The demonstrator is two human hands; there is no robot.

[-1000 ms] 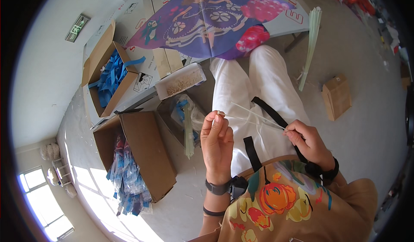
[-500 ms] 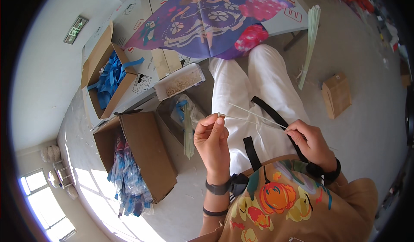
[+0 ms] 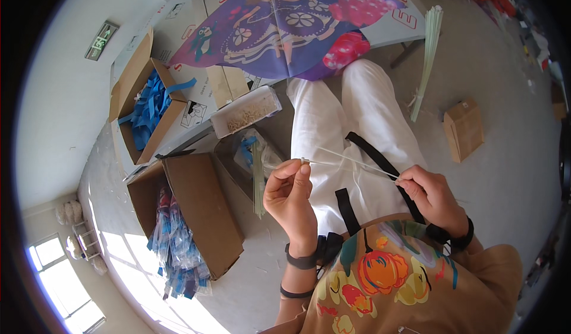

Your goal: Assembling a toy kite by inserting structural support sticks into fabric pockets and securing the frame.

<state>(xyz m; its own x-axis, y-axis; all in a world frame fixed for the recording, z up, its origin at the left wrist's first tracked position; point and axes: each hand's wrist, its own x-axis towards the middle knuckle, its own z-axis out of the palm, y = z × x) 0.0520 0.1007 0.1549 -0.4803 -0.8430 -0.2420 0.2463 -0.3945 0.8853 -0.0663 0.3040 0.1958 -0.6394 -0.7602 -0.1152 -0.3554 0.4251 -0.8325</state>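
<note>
Over my lap, my left hand (image 3: 292,200) is closed in a pinch, thumb against fingers, on a small whitish fitting (image 3: 304,161). A thin white rod runs from the fitting towards the right. My right hand (image 3: 433,198) pinches thin white rods (image 3: 360,162) near one end. One rod's free tip stops a little right of the left fingertips. How the rods meet in my right fingers is hidden. Ahead of my knees a purple kite sheet (image 3: 279,22), printed with a figure in a dress, lies spread on a board-topped table.
To the left stand a carton (image 3: 163,130) of blue strips (image 3: 150,103), a white box (image 3: 221,123) of small beige pieces, and a large carton (image 3: 205,209) of bagged items. Pale rod bundles (image 3: 428,60) lean at right and stand beside my left leg. A brown box (image 3: 464,130) sits on the floor.
My left hand has shifted slightly left and down with the fitting still pinched. The right hand keeps its hold on the rods almost in place.
</note>
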